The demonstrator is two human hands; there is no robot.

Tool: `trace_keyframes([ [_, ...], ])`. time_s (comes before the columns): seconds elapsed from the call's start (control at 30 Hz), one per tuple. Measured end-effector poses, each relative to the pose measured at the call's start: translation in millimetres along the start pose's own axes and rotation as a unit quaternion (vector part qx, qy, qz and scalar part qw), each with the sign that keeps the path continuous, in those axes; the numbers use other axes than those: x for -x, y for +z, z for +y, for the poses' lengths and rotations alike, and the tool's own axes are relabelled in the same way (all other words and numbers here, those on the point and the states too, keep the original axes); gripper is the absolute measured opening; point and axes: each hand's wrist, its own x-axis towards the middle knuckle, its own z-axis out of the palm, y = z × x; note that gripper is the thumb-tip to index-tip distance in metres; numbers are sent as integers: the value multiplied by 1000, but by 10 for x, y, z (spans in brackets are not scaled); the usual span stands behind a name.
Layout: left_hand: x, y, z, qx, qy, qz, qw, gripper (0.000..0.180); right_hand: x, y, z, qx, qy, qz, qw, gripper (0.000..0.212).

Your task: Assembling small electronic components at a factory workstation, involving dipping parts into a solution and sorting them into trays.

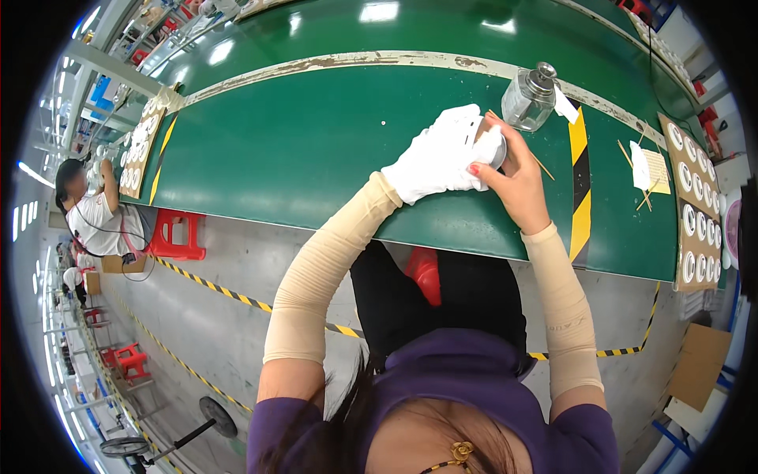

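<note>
My left hand [437, 156], in a white glove, is closed around a small round part [499, 150] with a clear or pale rim. My right hand [517, 174] is bare; its thumb and fingers press a crumpled white wipe [487, 145] against that part. The hands meet above the table's near edge, and they hide much of the part. A thin wooden stick [543, 167] shows beside my right hand; whether it is held or lies on the table I cannot tell. Just beyond stands a clear bottle [527, 103] with a metal pump top.
White paper [565, 106] lies by the bottle on the green table [300, 142]. Right of the striped tape [580, 182] are a yellow pad [658, 172], thin sticks and a cardboard sheet [677, 237] of white rings. At far left a person [103, 213] sits near a red stool [178, 235].
</note>
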Motion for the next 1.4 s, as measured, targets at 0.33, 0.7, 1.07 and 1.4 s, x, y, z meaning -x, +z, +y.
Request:
trace_keyframes([
  [0.33,34,-51,52,13,18,27,999,77,54,-16,-41,34,-4,-9,999,67],
  [0.7,-43,-62,62,-87,56,13,995,82,45,19,127,-83,6,156,984,24],
  [1.07,-27,3,-66,-114,93,45,988,85,110,17,50,122,-89,180,972,15],
  [1.4,-23,-189,233,63,-51,-1,997,97,-793,-945,-293,490,-337,188,782,17],
])
